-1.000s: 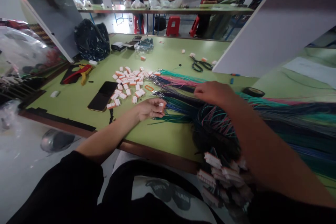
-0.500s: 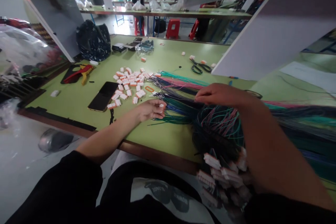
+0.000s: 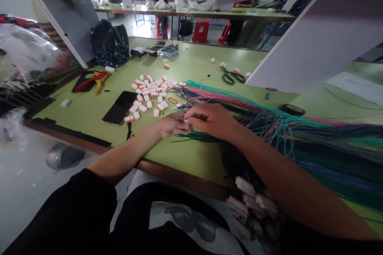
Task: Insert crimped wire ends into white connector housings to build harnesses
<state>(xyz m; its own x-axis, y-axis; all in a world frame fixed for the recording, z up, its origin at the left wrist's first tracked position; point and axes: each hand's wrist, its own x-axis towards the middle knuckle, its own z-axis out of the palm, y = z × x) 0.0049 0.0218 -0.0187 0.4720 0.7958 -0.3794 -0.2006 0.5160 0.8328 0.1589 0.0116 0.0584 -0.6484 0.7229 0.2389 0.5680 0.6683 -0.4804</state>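
Note:
My left hand (image 3: 172,125) is closed around a small white connector housing (image 3: 186,123), mostly covered by fingers. Bent over it, my right hand (image 3: 211,120) pinches at the housing with its fingertips together; whatever is between them is too small to make out. Under and beside both hands run bundles of thin wires (image 3: 230,99) in green, pink, blue and black, their metal-tipped ends toward the left. A pile of white and orange connectors (image 3: 153,91) lies just beyond my left hand. Below my right forearm, a bunch of wired connectors (image 3: 245,187) hangs at the table edge.
A phone (image 3: 119,107) lies left of the pile. Farther left is a red and yellow hand tool (image 3: 92,81). Scissors (image 3: 231,75) and a tape roll (image 3: 291,109) lie at the right. A dark plastic bag (image 3: 109,44) stands by the left panel (image 3: 64,16).
My right hand has moved left from the wire bundle to the connector in my left hand. My left hand stays nearly in place. The view has shifted slightly.

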